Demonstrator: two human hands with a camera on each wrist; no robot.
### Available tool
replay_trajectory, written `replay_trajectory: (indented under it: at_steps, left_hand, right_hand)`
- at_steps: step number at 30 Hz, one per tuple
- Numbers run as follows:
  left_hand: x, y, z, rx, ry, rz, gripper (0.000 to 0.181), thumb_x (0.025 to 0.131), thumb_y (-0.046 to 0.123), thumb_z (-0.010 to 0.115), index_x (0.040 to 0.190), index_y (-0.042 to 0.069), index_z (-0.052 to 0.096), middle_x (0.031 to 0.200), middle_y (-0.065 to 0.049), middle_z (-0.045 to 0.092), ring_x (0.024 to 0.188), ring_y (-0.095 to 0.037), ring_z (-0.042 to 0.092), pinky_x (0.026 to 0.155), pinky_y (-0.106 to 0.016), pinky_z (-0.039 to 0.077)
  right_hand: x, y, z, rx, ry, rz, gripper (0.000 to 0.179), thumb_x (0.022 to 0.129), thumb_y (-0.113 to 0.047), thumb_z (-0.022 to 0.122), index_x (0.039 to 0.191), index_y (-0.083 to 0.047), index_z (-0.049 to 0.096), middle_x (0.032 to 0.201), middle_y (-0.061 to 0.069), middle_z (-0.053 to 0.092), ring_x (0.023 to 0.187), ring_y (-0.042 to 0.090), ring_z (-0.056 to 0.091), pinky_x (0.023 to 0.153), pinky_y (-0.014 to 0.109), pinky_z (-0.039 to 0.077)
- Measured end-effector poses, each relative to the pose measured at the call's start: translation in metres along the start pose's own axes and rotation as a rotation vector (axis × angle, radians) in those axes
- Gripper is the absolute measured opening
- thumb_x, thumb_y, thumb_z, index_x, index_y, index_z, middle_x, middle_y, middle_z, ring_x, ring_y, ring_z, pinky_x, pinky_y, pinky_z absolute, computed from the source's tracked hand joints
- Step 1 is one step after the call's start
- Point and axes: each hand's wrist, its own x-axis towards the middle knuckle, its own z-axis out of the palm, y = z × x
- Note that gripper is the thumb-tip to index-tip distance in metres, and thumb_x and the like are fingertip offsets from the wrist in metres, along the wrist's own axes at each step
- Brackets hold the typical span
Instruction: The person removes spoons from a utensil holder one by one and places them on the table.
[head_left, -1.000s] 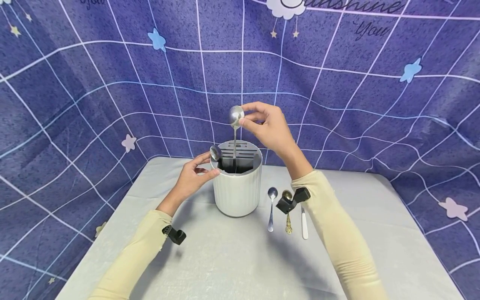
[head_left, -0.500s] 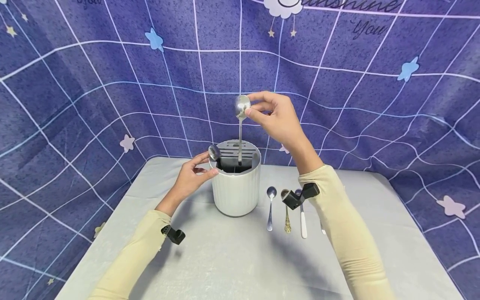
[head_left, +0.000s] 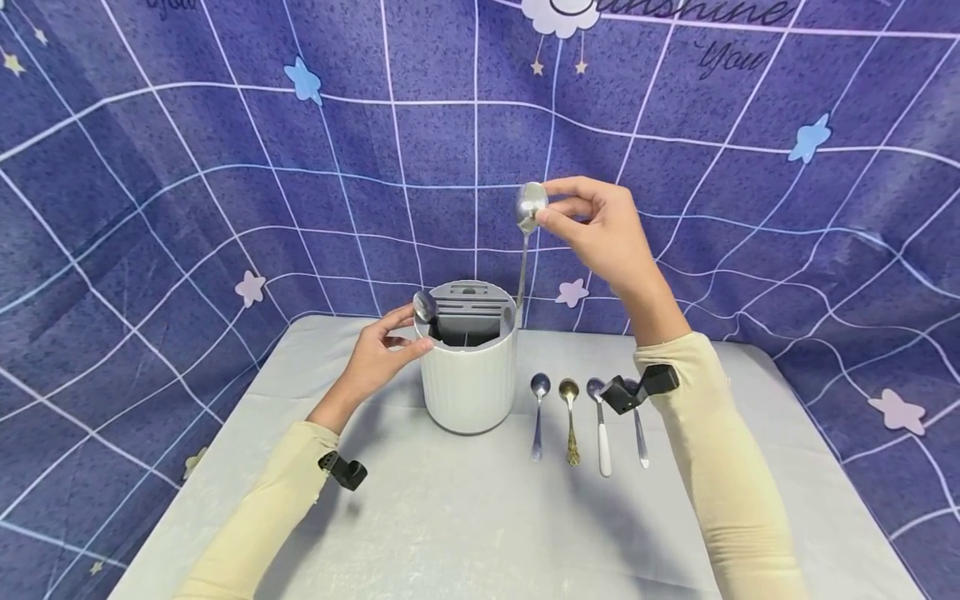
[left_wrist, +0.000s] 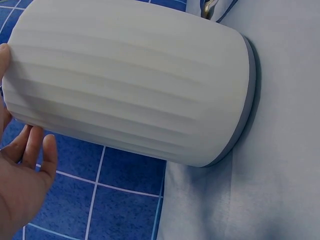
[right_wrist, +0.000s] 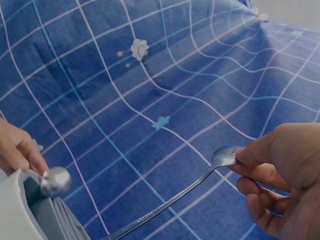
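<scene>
My right hand (head_left: 600, 229) pinches a silver spoon (head_left: 523, 250) by its bowl, thumb on one side and fingers on the other. The spoon's long handle hangs down, its end overlapping the right rim of a white ribbed utensil holder (head_left: 471, 387) in the head view. In the right wrist view, the stamped handle (right_wrist: 160, 209) slants down toward the holder. My left hand (head_left: 378, 354) grips the holder's left side near the rim, thumb toward the front. Beside those fingers, a second spoon (head_left: 425, 307) stands in the holder with its bowl up and its handle mostly hidden inside.
Right of the holder, several spoons lie in a row: a silver spoon (head_left: 537, 417), a gold ornate spoon (head_left: 571, 421), a white-handled spoon (head_left: 602, 429) and another silver spoon (head_left: 640, 437) partly behind the wrist camera. A purple patterned cloth (head_left: 360, 208) hangs behind the grey-covered table (head_left: 420, 517).
My right hand has lifted the spoon and carried it right, so its handle has come up out of the holder's opening. My left hand stays on the holder.
</scene>
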Motion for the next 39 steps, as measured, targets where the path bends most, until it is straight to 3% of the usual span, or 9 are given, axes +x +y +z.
replay_trajectory:
  at_steps: [6, 12, 14, 19, 27, 39]
  left_hand:
    - [0.000, 0.000, 0.000, -0.002, 0.002, -0.007, 0.062, 0.089, 0.002, 0.077, 0.147, 0.002, 0.054, 0.148, -0.014, 0.055, 0.125, -0.028, 0.055, 0.086, -0.020, 0.053]
    - [-0.001, 0.004, 0.000, 0.015, 0.003, -0.023, 0.063, 0.088, -0.002, 0.075, 0.147, -0.002, 0.052, 0.149, -0.019, 0.053, 0.126, -0.031, 0.053, 0.086, -0.022, 0.053]
    - [-0.002, 0.011, 0.000, 0.027, 0.000, -0.027, 0.062, 0.088, -0.003, 0.074, 0.146, -0.005, 0.051, 0.148, -0.022, 0.052, 0.126, -0.033, 0.053, 0.087, -0.024, 0.053]
    - [-0.005, 0.026, 0.001, 0.039, -0.010, -0.033, 0.061, 0.089, -0.002, 0.074, 0.144, -0.009, 0.050, 0.147, -0.026, 0.052, 0.126, -0.033, 0.054, 0.088, -0.025, 0.054]
    - [0.001, 0.000, 0.000, 0.007, 0.001, -0.022, 0.063, 0.088, 0.000, 0.077, 0.146, 0.000, 0.053, 0.147, -0.017, 0.055, 0.126, -0.028, 0.054, 0.086, -0.020, 0.052]
    - [0.001, -0.001, -0.001, 0.001, 0.004, 0.000, 0.061, 0.088, 0.004, 0.078, 0.145, 0.003, 0.056, 0.144, -0.014, 0.058, 0.123, -0.019, 0.057, 0.087, -0.024, 0.054]
  right_hand:
    - [-0.006, 0.011, -0.015, -0.027, 0.015, 0.024, 0.029, 0.091, -0.004, 0.075, 0.120, 0.001, 0.072, 0.081, -0.007, 0.077, 0.078, 0.006, 0.061, 0.062, 0.020, 0.041]
    - [-0.012, 0.028, -0.031, -0.029, 0.030, 0.064, 0.029, 0.092, -0.004, 0.074, 0.120, 0.002, 0.072, 0.080, -0.006, 0.076, 0.062, 0.003, 0.051, 0.049, 0.021, 0.030]
    - [-0.014, 0.034, -0.036, -0.033, 0.032, 0.076, 0.028, 0.092, -0.004, 0.074, 0.120, 0.001, 0.072, 0.080, -0.006, 0.076, 0.060, 0.004, 0.047, 0.048, 0.022, 0.028]
    - [-0.019, 0.047, -0.048, -0.057, 0.038, 0.097, 0.030, 0.093, -0.005, 0.073, 0.122, 0.002, 0.070, 0.080, -0.011, 0.076, 0.073, 0.003, 0.059, 0.056, 0.020, 0.037]
    - [-0.028, 0.067, -0.066, -0.101, 0.027, 0.150, 0.032, 0.095, -0.007, 0.071, 0.125, 0.003, 0.069, 0.082, -0.012, 0.075, 0.075, 0.003, 0.060, 0.063, 0.019, 0.046]
    - [-0.046, 0.094, -0.088, -0.138, -0.001, 0.191, 0.034, 0.096, -0.005, 0.068, 0.128, 0.007, 0.066, 0.077, -0.020, 0.070, 0.072, 0.000, 0.058, 0.062, 0.018, 0.046]
